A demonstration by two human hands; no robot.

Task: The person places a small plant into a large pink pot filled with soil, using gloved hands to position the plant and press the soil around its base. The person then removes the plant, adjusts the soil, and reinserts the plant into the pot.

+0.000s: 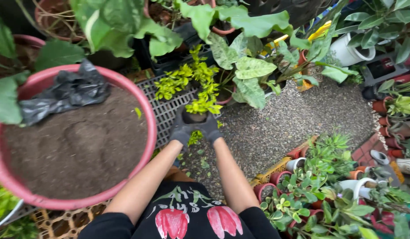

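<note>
While both gloved hands close around it, the small pot sits raised between them, over the edge of the grey plastic grid.

Left hand: the left hand (180, 129), in a dark glove, is wrapped round the left side of the small pot (195, 117), fingers curled against its wall.

Right hand: the right hand (210, 127), gloved the same way, grips the pot's right side; the two hands meet beneath it.

Plant: a yellow-green leafy plant (200, 86) stands in the pot, stems upright, some sprigs hanging below the hands.

Where the pot is: held above the grey plastic grid (163, 108), just right of the big pink basin (145, 106), with the gravel floor (280, 126) beyond.

Basin: it is filled with brown soil (81, 146), the surface smooth and unbroken; a crumpled black plastic bag (65, 93) lies on its far rim.

Done so far, as a judgement: the plant looks already seated in its pot and lifted. Loose yellow-green leaf bits lie scattered on the gravel under the forearms.

Left to do, as a judgement: the pot is not yet set down anywhere. Whether it holds enough soil cannot be told, as leaves and gloves hide its top.

Surroundings: potted plants (320, 177) crowd the right side, and broad green leaves (249, 71) overhang the far end.
</note>
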